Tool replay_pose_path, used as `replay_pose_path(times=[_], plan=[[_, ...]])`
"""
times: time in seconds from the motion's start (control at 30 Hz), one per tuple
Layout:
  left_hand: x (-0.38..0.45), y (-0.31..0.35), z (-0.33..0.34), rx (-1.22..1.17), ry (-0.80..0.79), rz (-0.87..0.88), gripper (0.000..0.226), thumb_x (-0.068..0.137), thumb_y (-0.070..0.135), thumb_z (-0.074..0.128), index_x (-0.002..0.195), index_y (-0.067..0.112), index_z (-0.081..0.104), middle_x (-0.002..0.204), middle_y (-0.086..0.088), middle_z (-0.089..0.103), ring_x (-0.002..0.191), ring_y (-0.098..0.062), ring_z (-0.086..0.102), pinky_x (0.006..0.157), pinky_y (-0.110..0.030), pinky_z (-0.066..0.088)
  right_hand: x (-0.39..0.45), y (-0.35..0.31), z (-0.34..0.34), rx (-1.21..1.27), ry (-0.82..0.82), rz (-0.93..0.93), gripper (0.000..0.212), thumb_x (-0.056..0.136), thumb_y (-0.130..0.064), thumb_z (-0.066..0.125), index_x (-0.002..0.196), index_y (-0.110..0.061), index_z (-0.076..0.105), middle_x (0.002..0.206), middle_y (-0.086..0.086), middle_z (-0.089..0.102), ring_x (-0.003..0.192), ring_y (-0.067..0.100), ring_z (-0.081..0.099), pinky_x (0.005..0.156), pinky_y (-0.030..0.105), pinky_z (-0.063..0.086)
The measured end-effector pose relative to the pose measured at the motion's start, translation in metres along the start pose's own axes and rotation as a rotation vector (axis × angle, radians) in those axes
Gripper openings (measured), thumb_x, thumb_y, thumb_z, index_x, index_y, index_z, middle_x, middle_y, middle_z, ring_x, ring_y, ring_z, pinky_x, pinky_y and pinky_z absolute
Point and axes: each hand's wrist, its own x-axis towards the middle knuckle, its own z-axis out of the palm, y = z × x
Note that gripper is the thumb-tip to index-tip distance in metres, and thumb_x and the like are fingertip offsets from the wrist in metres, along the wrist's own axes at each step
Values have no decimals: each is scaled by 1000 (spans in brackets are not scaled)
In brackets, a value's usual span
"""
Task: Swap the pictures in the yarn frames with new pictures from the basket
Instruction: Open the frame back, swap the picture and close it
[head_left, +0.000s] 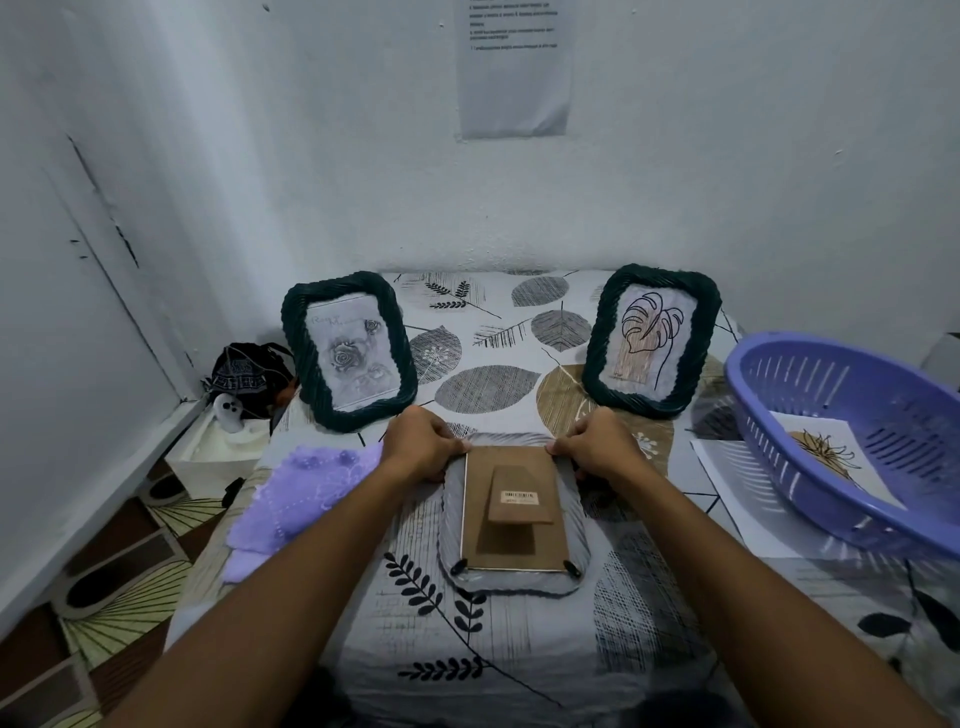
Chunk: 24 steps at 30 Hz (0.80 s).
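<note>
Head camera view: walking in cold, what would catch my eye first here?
Probably the two hands: the left hand and right hand grip the far corners of a grey yarn frame lying face down at the table's centre, brown backing up. Behind it stand two dark green yarn frames, a rose picture at left and a leaf drawing at right. A purple basket sits at the right edge.

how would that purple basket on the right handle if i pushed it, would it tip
The purple basket looks like thin slotted plastic, so probably light. It already sits tilted, likely rocking or sliding easily. The picture inside would probably shift.
</note>
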Motion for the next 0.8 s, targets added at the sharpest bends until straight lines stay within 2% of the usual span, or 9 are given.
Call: replay_pose_path(times=[0.1, 0.3, 0.53, 0.6, 0.63, 0.73, 0.8], plan=[[0, 0, 0, 8, -5, 9, 25, 71, 27, 84, 63, 6, 72, 49, -5, 60, 43, -14, 49, 57, -31, 53, -1, 1, -1, 10, -14, -10, 26, 81, -22, 75, 67, -1, 71, 56, 12, 66, 46, 19, 57, 67, 39, 56], [-3, 3, -2, 26, 4, 33, 21, 72, 25, 83, 66, 7, 74, 62, -10, 69, 52, -17, 56, 65, -41, 59, -2, 0, -2, 29, -17, -2, 25, 81, -24, 76, 71, -1, 72, 62, 13, 69, 52, 21, 61, 72, 43, 58], [-10, 5, -5, 31, 14, 39, 20, 74, 25, 83, 69, 7, 75, 58, -7, 66, 53, -16, 56, 70, -42, 59, -4, 0, -1, 39, -3, 10, 25, 78, -27, 77, 69, -5, 70, 65, 12, 69, 61, 25, 65, 75, 47, 58], [-13, 7, -4, 18, 15, 34, 28, 74, 32, 82, 67, 6, 74, 59, -9, 68, 52, -17, 57, 66, -39, 59, -5, 0, 1, 29, 7, 6, 35, 75, -36, 79, 70, -4, 67, 64, 10, 65, 63, 27, 62, 68, 40, 55], [-15, 9, -4, 24, 12, 37, 35, 73, 38, 81, 64, 5, 72, 58, -9, 67, 51, -17, 56, 62, -35, 57, -7, -1, 1, 21, 8, 0, 40, 72, -43, 79, 67, -7, 63, 61, 8, 60, 60, 25, 58, 61, 36, 50], [-23, 17, -3, 112, -33, 64, 52, 69, 56, 77, 54, 9, 60, 44, 0, 53, 40, -8, 48, 42, -23, 36, -15, -7, 4, -56, 10, -29, 52, 67, -63, 74, 64, -15, 54, 57, 2, 48, 52, 18, 43, 53, 28, 34], [-30, 22, -2, 163, -56, 79, 55, 65, 62, 77, 54, 15, 51, 47, 2, 51, 39, -4, 46, 38, -20, 31, -23, -11, 6, -122, 6, -37, 55, 67, -67, 71, 70, -14, 56, 62, 2, 51, 55, 18, 46, 51, 26, 32]])
